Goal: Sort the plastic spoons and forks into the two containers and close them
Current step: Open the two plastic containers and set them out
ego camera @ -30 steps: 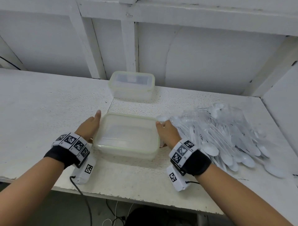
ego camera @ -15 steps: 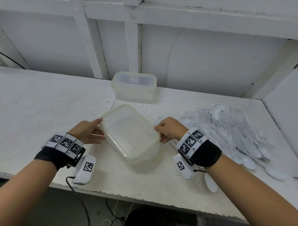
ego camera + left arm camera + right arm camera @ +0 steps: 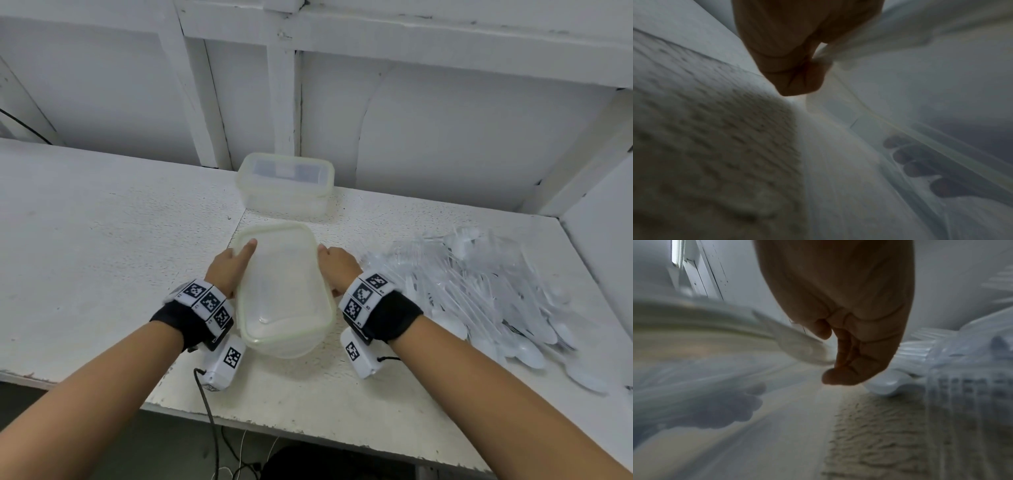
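Note:
A translucent plastic container (image 3: 284, 291) with a greenish rim lies lengthwise in front of me, held between both hands. My left hand (image 3: 229, 270) grips its left side, thumb on top. My right hand (image 3: 337, 269) grips the right side with curled fingers. In the blurred left wrist view, my left hand (image 3: 793, 65) curls on the container's (image 3: 879, 81) rim. In the right wrist view, my right hand (image 3: 849, 337) pinches the container's (image 3: 694, 353) edge. A second, similar container (image 3: 286, 181) stands at the back. A pile of white plastic spoons and forks (image 3: 479, 291) lies just right of my right hand.
The white table (image 3: 102, 257) stretches bare to the left. A white wall with posts (image 3: 281, 102) runs behind it and a side wall (image 3: 603, 222) closes the right end. The table's front edge (image 3: 308, 428) is near my forearms, with cables below.
Both hands have turned the container from lying crosswise, through a tilted diagonal, to lengthwise. My hands have shifted with it along its long sides.

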The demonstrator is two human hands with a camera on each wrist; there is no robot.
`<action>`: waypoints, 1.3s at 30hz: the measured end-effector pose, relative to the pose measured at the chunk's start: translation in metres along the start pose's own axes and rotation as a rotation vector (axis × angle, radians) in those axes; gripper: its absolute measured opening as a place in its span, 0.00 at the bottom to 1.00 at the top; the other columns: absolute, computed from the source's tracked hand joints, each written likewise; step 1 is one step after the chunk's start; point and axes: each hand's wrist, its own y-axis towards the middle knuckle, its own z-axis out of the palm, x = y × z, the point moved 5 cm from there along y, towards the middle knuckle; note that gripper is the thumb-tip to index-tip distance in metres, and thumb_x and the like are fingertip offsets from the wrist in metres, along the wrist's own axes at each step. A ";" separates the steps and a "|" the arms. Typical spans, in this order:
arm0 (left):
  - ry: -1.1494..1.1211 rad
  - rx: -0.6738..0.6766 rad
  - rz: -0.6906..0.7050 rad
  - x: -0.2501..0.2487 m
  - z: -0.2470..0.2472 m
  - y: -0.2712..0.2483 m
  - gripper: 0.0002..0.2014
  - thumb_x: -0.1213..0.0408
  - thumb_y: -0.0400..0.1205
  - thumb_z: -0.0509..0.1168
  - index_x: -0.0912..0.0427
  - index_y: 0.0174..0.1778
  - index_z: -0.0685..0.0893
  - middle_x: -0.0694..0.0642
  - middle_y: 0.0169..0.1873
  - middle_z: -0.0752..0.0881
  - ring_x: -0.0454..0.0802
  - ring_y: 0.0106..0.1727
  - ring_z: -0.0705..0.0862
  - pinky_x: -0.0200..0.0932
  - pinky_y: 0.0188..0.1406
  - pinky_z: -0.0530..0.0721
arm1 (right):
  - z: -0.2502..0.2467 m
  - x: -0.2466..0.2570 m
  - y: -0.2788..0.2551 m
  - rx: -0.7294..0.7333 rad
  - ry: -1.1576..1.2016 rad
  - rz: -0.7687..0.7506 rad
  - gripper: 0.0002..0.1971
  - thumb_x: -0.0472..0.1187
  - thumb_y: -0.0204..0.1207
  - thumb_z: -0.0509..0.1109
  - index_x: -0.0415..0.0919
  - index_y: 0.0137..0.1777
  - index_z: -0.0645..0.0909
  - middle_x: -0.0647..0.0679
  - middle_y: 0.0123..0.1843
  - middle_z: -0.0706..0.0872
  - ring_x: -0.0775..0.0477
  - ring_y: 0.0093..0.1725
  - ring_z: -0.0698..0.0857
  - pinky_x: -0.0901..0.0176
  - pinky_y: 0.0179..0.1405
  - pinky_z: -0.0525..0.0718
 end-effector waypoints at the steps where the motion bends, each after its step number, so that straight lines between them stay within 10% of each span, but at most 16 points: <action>1: 0.017 -0.022 0.018 0.001 -0.002 0.001 0.32 0.41 0.80 0.59 0.69 0.63 0.77 0.65 0.57 0.81 0.60 0.56 0.80 0.55 0.60 0.78 | 0.002 0.001 0.002 -0.020 0.002 0.014 0.27 0.47 0.87 0.42 0.29 0.67 0.74 0.33 0.66 0.80 0.36 0.64 0.79 0.50 0.64 0.75; 5: 0.028 -0.050 0.048 0.005 -0.004 0.003 0.24 0.40 0.79 0.60 0.63 0.46 0.77 0.61 0.44 0.77 0.53 0.44 0.76 0.46 0.40 0.72 | 0.009 0.000 0.009 -0.068 0.049 0.036 0.28 0.47 0.88 0.40 0.27 0.70 0.70 0.32 0.70 0.76 0.35 0.68 0.76 0.51 0.66 0.71; 13: 0.041 -0.025 0.046 0.005 -0.003 0.005 0.25 0.39 0.79 0.59 0.63 0.48 0.76 0.60 0.46 0.79 0.56 0.46 0.78 0.49 0.47 0.75 | 0.006 -0.004 0.013 -0.166 0.017 0.038 0.24 0.47 0.88 0.43 0.28 0.69 0.67 0.32 0.68 0.77 0.34 0.65 0.77 0.51 0.58 0.74; 17: 0.110 -0.023 0.052 0.000 -0.008 -0.001 0.26 0.40 0.81 0.55 0.64 0.51 0.72 0.58 0.41 0.76 0.53 0.37 0.76 0.42 0.29 0.73 | 0.002 -0.003 0.011 -0.129 -0.130 -0.010 0.24 0.49 0.87 0.45 0.31 0.70 0.67 0.34 0.67 0.77 0.35 0.64 0.78 0.51 0.56 0.75; 28: -0.174 -0.083 0.256 -0.044 -0.037 -0.032 0.15 0.63 0.82 0.63 0.63 0.64 0.75 0.58 0.42 0.80 0.50 0.35 0.78 0.42 0.31 0.78 | 0.008 0.032 -0.096 0.101 -0.537 -0.665 0.42 0.69 0.70 0.63 0.55 0.81 0.53 0.47 0.81 0.57 0.44 0.78 0.62 0.43 0.72 0.70; 34: -0.284 -0.073 0.279 -0.063 -0.036 -0.043 0.10 0.63 0.84 0.58 0.61 0.54 0.83 0.55 0.40 0.84 0.50 0.38 0.79 0.39 0.28 0.80 | 0.002 0.039 -0.111 -0.183 -0.585 -0.889 0.27 0.42 0.77 0.61 0.32 0.75 0.66 0.34 0.68 0.76 0.33 0.51 0.85 0.48 0.42 0.83; 37: 0.011 -0.056 0.128 -0.038 -0.032 -0.034 0.19 0.58 0.84 0.59 0.64 0.69 0.75 0.60 0.61 0.79 0.54 0.54 0.79 0.47 0.37 0.84 | -0.013 0.036 -0.110 -0.327 -0.454 -0.934 0.25 0.41 0.73 0.56 0.26 0.66 0.75 0.33 0.55 0.85 0.34 0.34 0.87 0.52 0.26 0.85; 39: 0.115 0.098 -0.032 -0.016 -0.024 -0.033 0.27 0.57 0.83 0.62 0.63 0.77 0.64 0.65 0.70 0.72 0.62 0.64 0.77 0.54 0.43 0.86 | -0.025 0.033 -0.106 -0.396 -0.378 -0.942 0.26 0.42 0.75 0.53 0.26 0.67 0.75 0.33 0.56 0.86 0.35 0.39 0.88 0.50 0.33 0.87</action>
